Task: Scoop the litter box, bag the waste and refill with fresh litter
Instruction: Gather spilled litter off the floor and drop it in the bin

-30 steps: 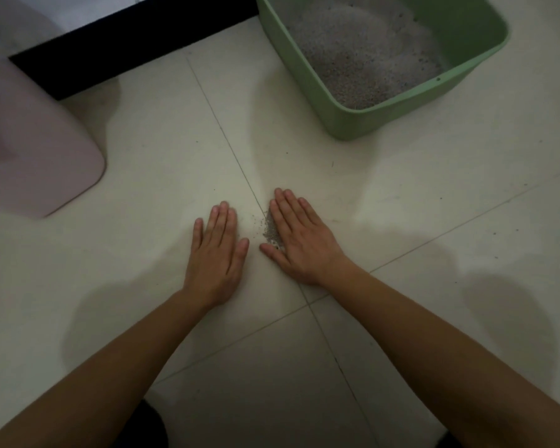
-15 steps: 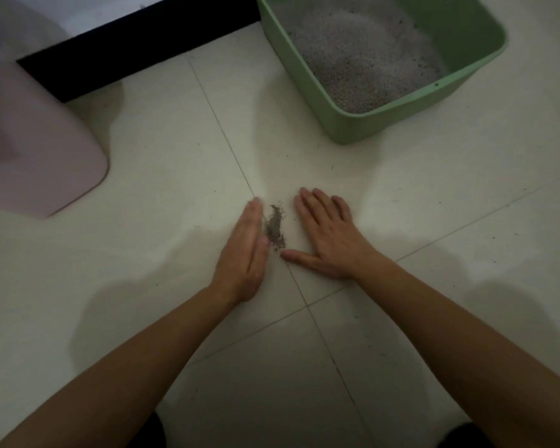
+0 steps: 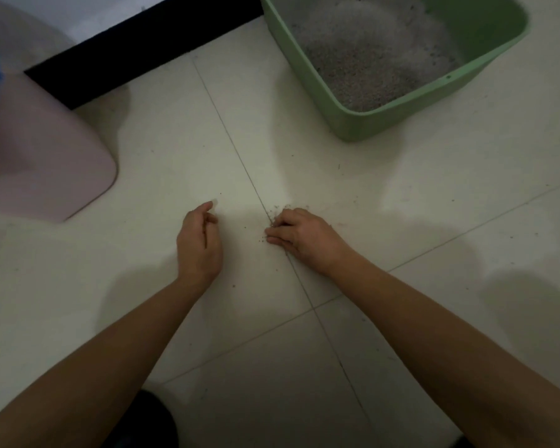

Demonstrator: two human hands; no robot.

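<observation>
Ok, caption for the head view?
Right hand pinches spilled litter from the floor near the green litter box; left hand loosely curled.

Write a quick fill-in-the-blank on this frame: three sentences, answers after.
1. The litter box is ___ in colour.
2. The right hand curls its fingers round spilled litter on the ___.
3. The left hand lies between the right hand and the ___ object at the picture's edge.
Answers: green; floor; pink.
</observation>
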